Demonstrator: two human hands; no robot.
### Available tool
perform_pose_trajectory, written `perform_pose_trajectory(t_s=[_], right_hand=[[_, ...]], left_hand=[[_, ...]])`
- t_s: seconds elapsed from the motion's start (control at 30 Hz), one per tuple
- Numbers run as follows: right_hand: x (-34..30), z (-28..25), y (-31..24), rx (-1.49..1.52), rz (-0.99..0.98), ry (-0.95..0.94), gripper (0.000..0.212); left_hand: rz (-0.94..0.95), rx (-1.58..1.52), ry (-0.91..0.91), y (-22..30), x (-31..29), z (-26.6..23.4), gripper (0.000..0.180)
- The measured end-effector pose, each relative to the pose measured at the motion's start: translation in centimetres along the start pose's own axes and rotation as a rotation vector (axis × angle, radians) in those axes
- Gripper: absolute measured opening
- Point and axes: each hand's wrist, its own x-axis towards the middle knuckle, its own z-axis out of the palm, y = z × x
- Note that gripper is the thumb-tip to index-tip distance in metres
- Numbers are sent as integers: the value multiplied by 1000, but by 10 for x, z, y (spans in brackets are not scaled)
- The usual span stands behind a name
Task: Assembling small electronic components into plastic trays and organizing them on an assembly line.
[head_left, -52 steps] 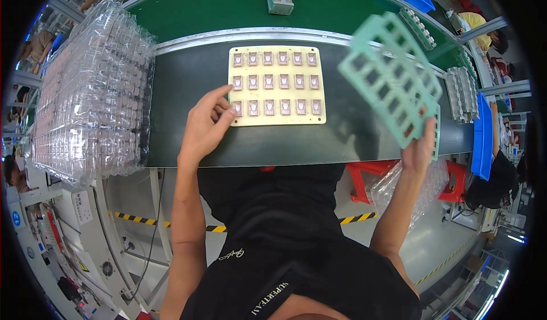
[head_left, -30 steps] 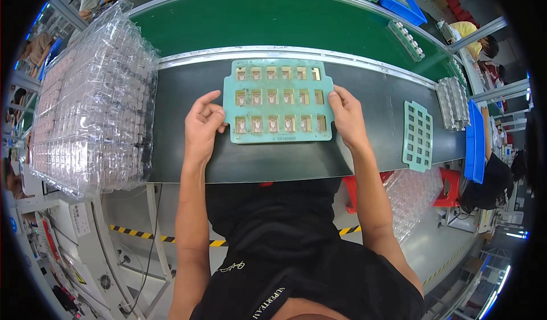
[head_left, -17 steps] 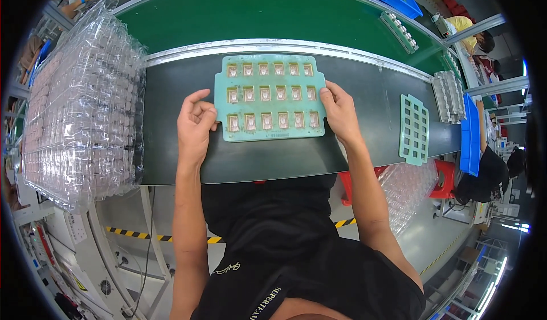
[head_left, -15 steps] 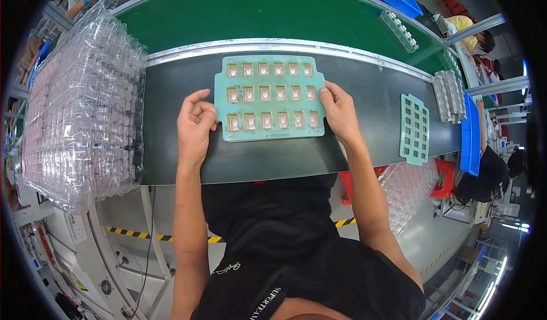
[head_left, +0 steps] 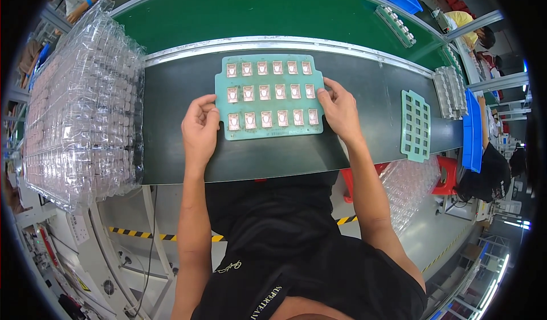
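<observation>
A light green tray plate point(head_left: 256, 105) with three rows of rectangular openings lies in front of me on the dark work surface. Small pinkish, shiny parts point(head_left: 265, 92) show in its openings. Curled fingers and thumb of my left hand point(head_left: 200, 127) are closed at the plate's left edge. On the opposite side, my right hand point(head_left: 340, 110) grips the right edge, thumb on top and fingers behind.
A tall stack of clear plastic trays point(head_left: 82, 115) stands at left. Rightward lie an empty green grid frame point(head_left: 415, 126), grey moulded strips point(head_left: 450, 92) and a blue bin point(head_left: 471, 132). Beyond the metal rail point(head_left: 273, 42) runs a green belt point(head_left: 245, 12). Other people work nearby.
My left hand has moved in against the plate's left edge, its fingers drawn together. The plate has shifted very slightly, and the parts in its openings look pinker and fill them more fully.
</observation>
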Motion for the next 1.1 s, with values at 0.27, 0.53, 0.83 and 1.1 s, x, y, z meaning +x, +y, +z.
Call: perform_pose_trajectory(t_s=[0.27, 0.53, 0.83, 1.1], right_hand=[[-8, -9, -4, 224, 166, -169, 42], [16, -18, 0, 316, 319, -382, 35], [86, 24, -22, 579, 223, -389, 25], [216, 48, -53, 325, 196, -618, 31]], left_hand=[[6, 258, 98, 16, -16, 9, 30], [-100, 100, -34, 16, -9, 0, 36], [79, 219, 338, 1, -31, -36, 30], [143, 334, 414, 2, -41, -44, 28]])
